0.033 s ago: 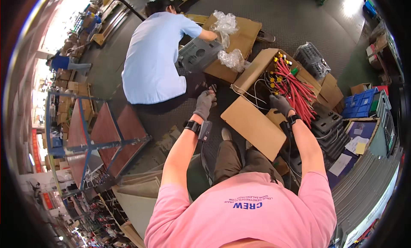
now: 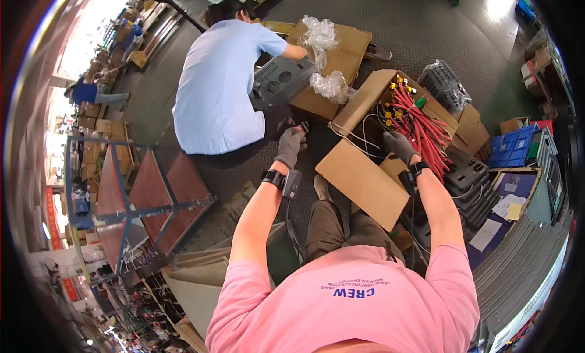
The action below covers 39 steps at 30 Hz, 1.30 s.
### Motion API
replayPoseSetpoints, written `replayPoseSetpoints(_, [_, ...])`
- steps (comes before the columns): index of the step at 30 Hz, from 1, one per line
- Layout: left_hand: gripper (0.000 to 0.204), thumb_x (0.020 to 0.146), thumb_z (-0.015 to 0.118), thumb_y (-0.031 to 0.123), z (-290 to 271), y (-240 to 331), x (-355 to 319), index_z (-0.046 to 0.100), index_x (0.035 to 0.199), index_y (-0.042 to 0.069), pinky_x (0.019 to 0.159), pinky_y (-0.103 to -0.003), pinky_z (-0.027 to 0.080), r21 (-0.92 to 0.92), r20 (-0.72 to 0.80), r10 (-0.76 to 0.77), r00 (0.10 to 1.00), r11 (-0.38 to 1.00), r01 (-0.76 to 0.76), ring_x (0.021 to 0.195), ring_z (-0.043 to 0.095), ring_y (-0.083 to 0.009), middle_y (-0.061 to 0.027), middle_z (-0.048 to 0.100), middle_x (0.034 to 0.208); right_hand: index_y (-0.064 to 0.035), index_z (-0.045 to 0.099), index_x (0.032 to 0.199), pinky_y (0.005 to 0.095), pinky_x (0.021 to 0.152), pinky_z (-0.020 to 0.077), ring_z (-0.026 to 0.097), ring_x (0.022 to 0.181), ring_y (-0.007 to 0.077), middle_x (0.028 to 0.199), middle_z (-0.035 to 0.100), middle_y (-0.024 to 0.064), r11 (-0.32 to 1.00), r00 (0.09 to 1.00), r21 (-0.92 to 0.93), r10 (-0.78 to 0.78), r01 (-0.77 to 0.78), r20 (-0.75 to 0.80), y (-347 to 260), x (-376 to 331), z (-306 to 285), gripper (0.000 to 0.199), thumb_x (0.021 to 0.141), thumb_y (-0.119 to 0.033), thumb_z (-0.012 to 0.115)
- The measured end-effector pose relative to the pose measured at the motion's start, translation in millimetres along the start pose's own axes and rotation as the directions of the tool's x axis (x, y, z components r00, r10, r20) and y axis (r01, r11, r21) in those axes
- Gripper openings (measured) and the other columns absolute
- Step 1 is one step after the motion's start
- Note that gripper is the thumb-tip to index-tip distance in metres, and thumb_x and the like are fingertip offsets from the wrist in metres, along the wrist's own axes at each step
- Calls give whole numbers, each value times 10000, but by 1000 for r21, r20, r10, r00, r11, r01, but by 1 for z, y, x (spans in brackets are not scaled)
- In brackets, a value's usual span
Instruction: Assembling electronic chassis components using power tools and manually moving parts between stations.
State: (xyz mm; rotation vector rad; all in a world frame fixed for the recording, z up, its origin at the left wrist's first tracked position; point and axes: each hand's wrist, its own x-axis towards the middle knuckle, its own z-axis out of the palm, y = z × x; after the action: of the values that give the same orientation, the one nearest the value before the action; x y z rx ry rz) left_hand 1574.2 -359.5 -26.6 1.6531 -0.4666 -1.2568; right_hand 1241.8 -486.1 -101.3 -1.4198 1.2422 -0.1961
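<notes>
My left hand (image 2: 289,147), in a grey glove, is raised to the left of the open cardboard box (image 2: 361,101). Its fingers are closed, and a small dark piece (image 2: 304,126) shows at their tips, too small to name. My right hand (image 2: 400,147), gloved too, is at the near side of that box, beside a bundle of red cables (image 2: 415,116) with yellow ends. Its fingers are curled, and what they hold is hidden. White cords (image 2: 355,135) hang over the box's edge between my hands. A brown cardboard flap (image 2: 364,183) slopes toward my legs.
A person in a light blue shirt (image 2: 220,88) crouches ahead left, reaching to a grey vented housing (image 2: 283,79) by clear plastic wrap (image 2: 320,35) on cardboard. Stacked black units (image 2: 468,176) and a blue crate (image 2: 510,147) lie right. A framed panel rack (image 2: 149,197) stands left.
</notes>
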Motion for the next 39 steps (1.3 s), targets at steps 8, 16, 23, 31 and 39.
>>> replayPoseSetpoints(8, [208,797,510,126,-52,7,136,513,996,68,527,-284,494,-8,-67,-120,990,993,120,665,562,-139,-27,561,789,8,533,1143,338,766,451,596,856,249,941,620,159,986,983,164,27,4,-183,-83,58,-32,489,887,-403,462])
replayPoseSetpoints(16, [116,830,489,158,-54,6,198,588,823,99,438,-277,438,-93,-16,-282,959,956,280,525,522,-123,-8,543,620,1,576,1064,390,851,429,555,1001,367,1019,593,243,910,914,-364,37,-198,-403,-163,116,-49,444,883,-388,462])
replayPoseSetpoints(23, [269,864,465,235,-55,3,227,494,627,112,395,-286,407,-376,-62,-327,943,883,281,441,477,-150,-8,473,528,-2,529,1107,381,780,470,601,875,265,980,616,140,977,984,183,135,-111,-120,-180,146,5,439,902,-382,452])
replayPoseSetpoints(31, [271,898,447,367,-77,9,255,592,741,200,496,-299,389,-663,-323,-451,832,735,141,654,526,-158,49,543,671,-31,427,1224,415,761,482,552,978,262,1127,538,143,827,962,516,273,-223,-22,-175,154,21,552,899,-476,407])
replayPoseSetpoints(39, [327,887,399,421,-242,-16,261,559,1032,175,803,-377,381,-389,-243,-43,969,920,-57,1063,422,-240,-70,500,1091,-22,453,1224,344,773,475,552,972,235,1108,548,132,889,999,458,24,-3,-39,-239,184,56,630,872,-543,414])
